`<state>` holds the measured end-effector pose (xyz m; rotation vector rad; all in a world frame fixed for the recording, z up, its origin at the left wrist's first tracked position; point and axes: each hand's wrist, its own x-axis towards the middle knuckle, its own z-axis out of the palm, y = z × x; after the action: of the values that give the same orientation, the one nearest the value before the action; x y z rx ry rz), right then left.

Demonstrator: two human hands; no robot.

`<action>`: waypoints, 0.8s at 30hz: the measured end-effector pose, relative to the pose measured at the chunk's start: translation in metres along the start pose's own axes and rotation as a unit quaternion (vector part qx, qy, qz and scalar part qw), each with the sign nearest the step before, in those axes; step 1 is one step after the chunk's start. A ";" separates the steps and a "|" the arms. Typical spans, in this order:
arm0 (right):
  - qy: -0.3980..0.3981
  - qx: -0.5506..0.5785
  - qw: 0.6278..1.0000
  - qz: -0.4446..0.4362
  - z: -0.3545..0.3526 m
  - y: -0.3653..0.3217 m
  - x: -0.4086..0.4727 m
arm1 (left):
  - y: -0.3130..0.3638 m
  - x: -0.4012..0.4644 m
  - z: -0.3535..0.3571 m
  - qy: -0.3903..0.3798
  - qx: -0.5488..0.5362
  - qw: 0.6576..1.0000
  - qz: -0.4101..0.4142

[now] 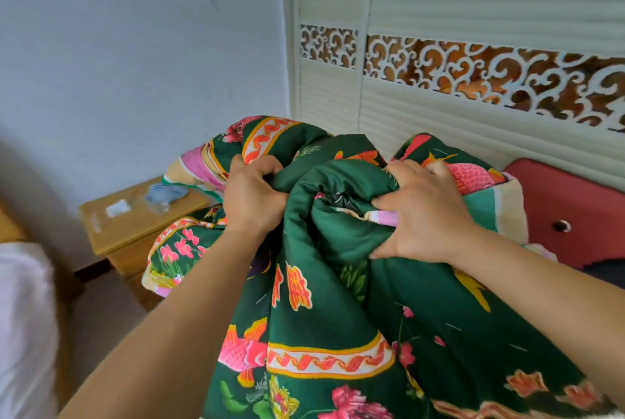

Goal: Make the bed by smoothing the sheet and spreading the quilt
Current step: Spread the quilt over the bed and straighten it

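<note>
**Inspector:** Report hand states and the position of the work item.

**Operator:** My left hand (252,197) is clenched on a bunched fold of the green floral quilt (338,317). My right hand (426,212) is closed over a second fold, fingers dug into the fabric beside a pink-striped edge. The quilt is gathered in a heap in front of me, lifted between both hands. Taking the wooden nightstand (135,219) as reference, the heap sits just to its right, and part of it drapes close against the stand's near corner. The red padded headboard (568,212) lies further right, beyond the quilt.

**Inspector:** Handling assessment?

**Operator:** I judge it soft, padded and bulky; it folds thickly and holds deep creases, so likely moderately heavy for its size. The surface looks smooth, perhaps slightly slippery, which argues for full-fist grips. For spreading, I would find the banded border and hold two corners, not mid-panel bunches.

**Inspector:** The sheet?

**Operator:** Not visible; the quilt covers that area.
</note>
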<state>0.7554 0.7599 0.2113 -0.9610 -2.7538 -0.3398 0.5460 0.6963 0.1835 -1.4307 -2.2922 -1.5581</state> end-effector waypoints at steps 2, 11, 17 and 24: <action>0.020 0.034 0.999 -0.017 -0.010 -0.028 0.007 | -0.006 -0.002 -0.036 0.025 0.004 1.000 0.003; 0.147 0.198 0.963 -0.105 -0.029 -0.119 0.064 | -0.011 0.005 -0.170 0.161 0.113 0.980 0.021; 0.215 0.291 0.908 -0.210 -0.049 -0.190 0.143 | -0.021 0.029 -0.258 0.266 0.212 0.940 0.006; 0.274 0.351 0.826 -0.346 -0.095 -0.271 0.258 | -0.027 0.072 -0.352 0.409 0.331 0.850 -0.003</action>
<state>0.3972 0.6774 0.3304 0.3054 -2.2499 0.2697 0.3305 0.4797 0.3747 -0.4427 -1.9357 -0.9097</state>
